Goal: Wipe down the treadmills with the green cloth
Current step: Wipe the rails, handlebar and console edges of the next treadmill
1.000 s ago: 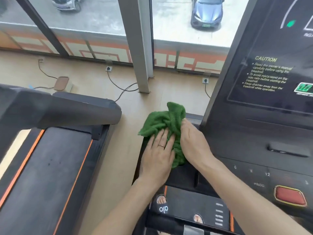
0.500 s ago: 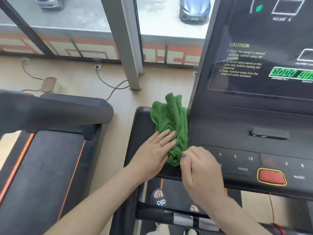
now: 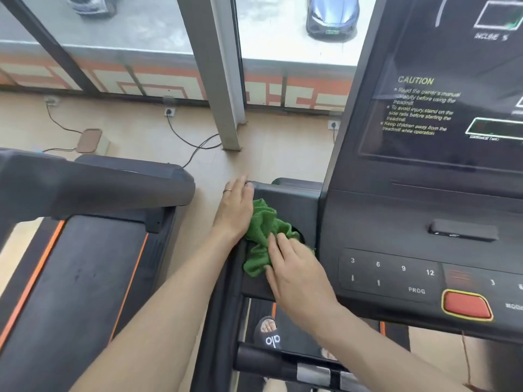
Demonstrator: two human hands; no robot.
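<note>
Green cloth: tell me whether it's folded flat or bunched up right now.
Bunched up. The green cloth lies in crumpled ridges on the treadmill's side tray, with the right hand pressing its near end and the left hand beside it.

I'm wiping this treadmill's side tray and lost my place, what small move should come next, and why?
Probably push the green cloth forward along the black side tray. The right hand presses the bunched cloth flat near the tray's near end; the left hand rests on the far edge, where bare tray shows ahead.

The green cloth (image 3: 261, 236) is nubby terry, the treadmill console (image 3: 396, 222) matt black plastic with a glossy screen (image 3: 452, 80).
</note>
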